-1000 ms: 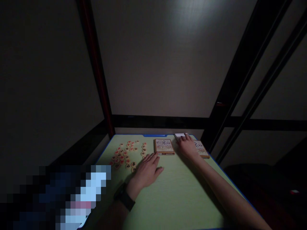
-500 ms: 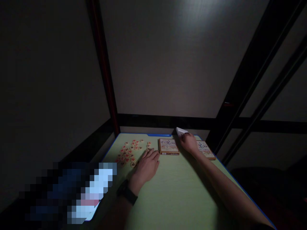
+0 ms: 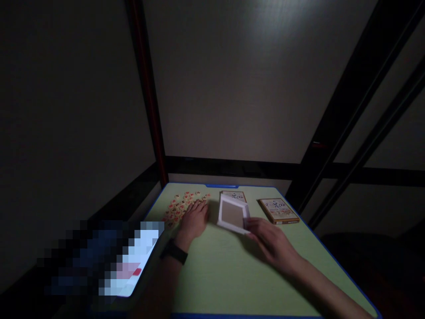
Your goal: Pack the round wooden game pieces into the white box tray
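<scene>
Round Chinese chess pieces point(image 3: 175, 206) with red and dark characters lie spread over the far left of the table. My left hand point(image 3: 195, 219), a dark watch on its wrist, rests with flat fingers over the right edge of these pieces. In my right hand point(image 3: 265, 235) is a shallow white box tray point(image 3: 229, 226), gripped by its right side. It is tilted, its hollow side toward me and nothing inside. Behind it a printed box point(image 3: 236, 195) is partly hidden. A second printed box point(image 3: 279, 209) lies to the right of the tray.
The green table point(image 3: 212, 274) has a blue rim and stands against a panelled wall point(image 3: 226, 88). A lit, pixelated screen point(image 3: 136, 257) is at the table's left edge. Dark posts rise at both sides.
My right hand has brought the white tray from the table's far edge toward me and turned it, hollow side showing. My left hand has shifted left onto the chess pieces.
</scene>
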### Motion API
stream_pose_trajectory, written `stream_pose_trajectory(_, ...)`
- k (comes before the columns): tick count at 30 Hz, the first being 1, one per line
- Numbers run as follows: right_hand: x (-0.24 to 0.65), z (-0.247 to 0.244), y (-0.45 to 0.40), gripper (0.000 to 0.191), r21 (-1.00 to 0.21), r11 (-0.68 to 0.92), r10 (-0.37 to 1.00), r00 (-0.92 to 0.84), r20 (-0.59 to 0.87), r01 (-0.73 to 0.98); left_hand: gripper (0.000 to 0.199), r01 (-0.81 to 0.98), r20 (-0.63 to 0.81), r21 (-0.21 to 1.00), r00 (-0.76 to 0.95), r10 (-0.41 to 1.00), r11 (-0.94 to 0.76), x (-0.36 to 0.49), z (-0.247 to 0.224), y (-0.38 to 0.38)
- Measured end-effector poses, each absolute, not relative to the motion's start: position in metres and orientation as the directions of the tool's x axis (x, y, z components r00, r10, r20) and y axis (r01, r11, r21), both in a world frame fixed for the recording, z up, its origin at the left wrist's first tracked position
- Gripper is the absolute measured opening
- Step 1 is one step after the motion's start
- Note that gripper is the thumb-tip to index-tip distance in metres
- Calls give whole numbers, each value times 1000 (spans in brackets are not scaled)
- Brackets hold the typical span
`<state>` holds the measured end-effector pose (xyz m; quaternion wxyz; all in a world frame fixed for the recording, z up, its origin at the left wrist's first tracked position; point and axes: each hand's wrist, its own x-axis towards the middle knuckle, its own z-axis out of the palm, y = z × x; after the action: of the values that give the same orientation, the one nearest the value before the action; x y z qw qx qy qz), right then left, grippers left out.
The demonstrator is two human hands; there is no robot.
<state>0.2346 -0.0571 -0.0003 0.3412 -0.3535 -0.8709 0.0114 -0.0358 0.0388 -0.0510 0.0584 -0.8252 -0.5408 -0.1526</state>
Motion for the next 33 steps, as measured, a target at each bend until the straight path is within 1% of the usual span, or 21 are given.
stream_pose_trajectory(1,236,-7,-71,16,-253,775,602,-555,574,579,42,909,323,76,367,872,-411,-37,-51,40)
stream_pose_trajectory(3,240,-20,-93,23,-242,792,590,-600,541,561,42,913,326,91,350,878,-398,-37,-52,41)
stream_pose_trajectory(6,246,-35,-108,31,-231,797,586,-622,519,557,43,926,321,109,311,895,-361,-37,-52,42)
stream_pose_trajectory(10,253,-41,-110,32,-225,794,588,-622,517,564,42,930,340,107,300,892,-353,-38,-52,44)
stream_pose_trajectory(13,254,-32,-106,32,-264,782,608,-599,520,565,43,926,332,99,314,890,-363,-39,-52,46)
stream_pose_trajectory(16,245,-11,-91,25,-304,763,635,-572,519,571,43,924,327,93,324,888,-372,-39,-53,48)
stream_pose_trajectory(18,232,5,-69,25,-313,753,646,-555,525,579,42,922,339,81,332,880,-379,-39,-53,48)
stream_pose_trajectory(20,212,20,-37,26,-329,723,681,-545,489,608,42,922,359,74,330,873,-379,-38,-50,47)
stream_pose_trajectory(22,187,29,1,25,-317,682,726,-559,400,660,40,923,396,78,319,861,-378,-35,-43,44)
stream_pose_trajectory(23,174,32,21,25,-288,647,758,-555,343,706,38,920,426,85,314,848,-383,-33,-39,41)
stream_pose_trajectory(25,148,33,59,36,-191,575,818,-550,171,796,33,904,507,105,311,804,-415,-27,-29,34)
stream_pose_trajectory(26,136,32,75,37,-174,569,822,-553,134,804,32,885,561,116,315,765,-450,-24,-24,29)
stream_pose_trajectory(29,108,24,114,26,-146,557,829,-557,44,818,29,812,737,118,314,599,-572,-9,-13,9)
stream_pose_trajectory(31,98,20,130,17,-137,542,836,-549,-11,829,27,752,806,79,338,486,-655,1,-11,-4)
stream_pose_trajectory(33,92,16,141,14,-143,534,837,-545,-48,833,24,696,849,39,355,391,-717,12,-11,-14)
